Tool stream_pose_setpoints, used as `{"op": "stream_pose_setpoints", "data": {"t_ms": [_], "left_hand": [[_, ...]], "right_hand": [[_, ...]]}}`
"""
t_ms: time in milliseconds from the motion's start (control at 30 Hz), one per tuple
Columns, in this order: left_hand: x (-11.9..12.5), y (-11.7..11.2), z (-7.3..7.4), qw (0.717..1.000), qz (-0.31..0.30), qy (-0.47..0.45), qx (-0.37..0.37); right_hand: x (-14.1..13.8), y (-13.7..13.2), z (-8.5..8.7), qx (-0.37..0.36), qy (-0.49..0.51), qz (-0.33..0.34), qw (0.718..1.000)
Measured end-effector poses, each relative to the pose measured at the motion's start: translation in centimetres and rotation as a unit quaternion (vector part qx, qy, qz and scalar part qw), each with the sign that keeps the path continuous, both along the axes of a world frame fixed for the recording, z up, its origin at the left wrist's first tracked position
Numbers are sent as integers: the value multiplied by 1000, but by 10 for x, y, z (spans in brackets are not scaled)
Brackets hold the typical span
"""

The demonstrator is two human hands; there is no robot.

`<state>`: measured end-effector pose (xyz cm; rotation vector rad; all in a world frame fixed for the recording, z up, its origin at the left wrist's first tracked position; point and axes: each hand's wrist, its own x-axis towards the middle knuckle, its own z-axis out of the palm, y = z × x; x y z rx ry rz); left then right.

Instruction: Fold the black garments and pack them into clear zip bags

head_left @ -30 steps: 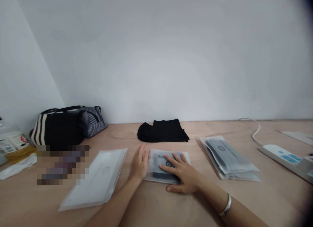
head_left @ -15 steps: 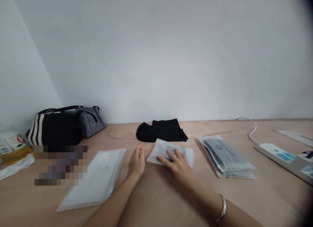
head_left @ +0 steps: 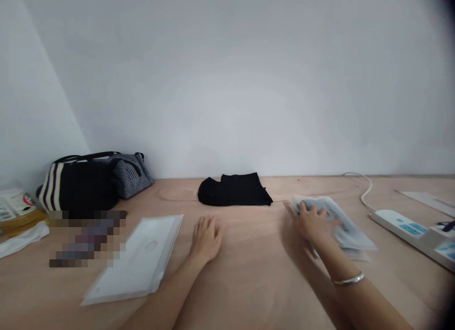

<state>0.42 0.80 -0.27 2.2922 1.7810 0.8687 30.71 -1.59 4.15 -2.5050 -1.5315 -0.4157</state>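
Note:
My right hand (head_left: 314, 223) lies on a stack of frosted plastic packets (head_left: 346, 228) at the right of the wooden table (head_left: 249, 282), fingers spread over the top packet, which shows dark contents. A silver bangle circles that wrist. My left hand (head_left: 206, 237) rests on the bare tabletop near the middle with its fingers loosely apart and nothing in it. A folded black garment (head_left: 234, 190) lies behind, close to the wall. A pile of empty frosted bags (head_left: 138, 259) sits left of my left hand.
A striped black and white bag (head_left: 85, 183) stands at the back left, with yellow packages (head_left: 16, 209) beside it. A white power strip (head_left: 408, 228) with its cable lies at the right. A pixelated patch covers part of the table at the left.
My right hand carried the packed bag from the table's middle to the right and laid it on the stack. My left hand stayed near the middle and settled flat.

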Motion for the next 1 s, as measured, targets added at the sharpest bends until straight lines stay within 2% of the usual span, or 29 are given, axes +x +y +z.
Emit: {"op": "stream_pose_setpoints", "data": {"t_ms": [100,167,267,333,467,567,667,767,867,933,1000], "left_hand": [[7,-7,0,997,-59,57,7],[9,-6,3,993,-86,86,15],[5,13,12,987,-106,121,28],[-1,35,21,984,-107,141,33],[-15,78,32,982,-81,168,25],[-23,96,32,981,-59,183,3],[-24,105,31,980,-44,192,-21],[-23,109,38,980,-35,195,-35],[-23,103,54,980,-37,192,-38],[-26,88,68,979,-52,191,-45],[-34,63,83,976,-83,192,-64]], "right_hand": [[-22,2,5,27,-14,164,986],[-39,8,6,7,2,262,965],[-59,27,0,-26,18,335,942],[-67,44,-6,-32,27,344,938],[-71,79,-15,-26,44,310,949],[-68,98,-19,-33,53,280,958],[-66,107,-20,-46,57,258,963],[-66,105,-14,-49,54,249,966],[-69,90,-1,-43,41,258,964],[-68,72,10,-46,29,283,958],[-63,46,19,-61,21,321,945]]}}
